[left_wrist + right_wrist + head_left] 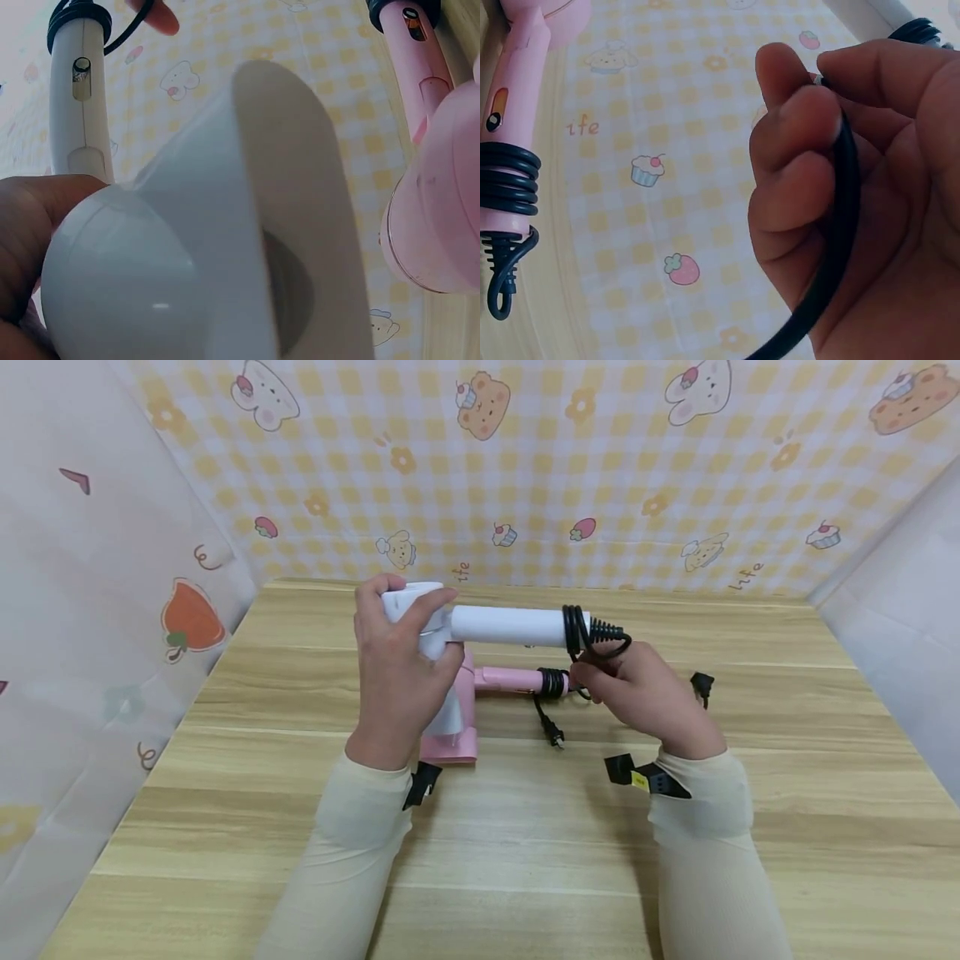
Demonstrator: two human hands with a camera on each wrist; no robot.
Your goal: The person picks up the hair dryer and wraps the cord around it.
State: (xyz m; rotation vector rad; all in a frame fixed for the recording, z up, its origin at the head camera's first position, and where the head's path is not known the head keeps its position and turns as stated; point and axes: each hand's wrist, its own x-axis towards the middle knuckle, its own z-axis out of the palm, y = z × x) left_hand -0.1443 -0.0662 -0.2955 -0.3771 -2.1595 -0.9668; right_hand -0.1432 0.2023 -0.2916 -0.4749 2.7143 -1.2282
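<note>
A white hair dryer [510,625] is up above the table, its handle pointing right with black cord wound round the end. My left hand [401,668] grips its head, thumb and fingers spread about the body. In the left wrist view the wide white nozzle [296,202] faces right. At the handle's end my right hand [637,693] holds the black cord [845,195], fingers curled round it in the right wrist view. Beneath and behind lies a pink hair dryer [510,680] on the table, partly hidden by the white one, its cord coiled on its handle.
A black plug [553,732] lies by the pink handle. Another black plug [702,685] shows to the right of my right hand. The wooden table [525,877] ends at a yellow checked cloth backdrop [525,468], with a pale patterned sheet [97,568] on the left.
</note>
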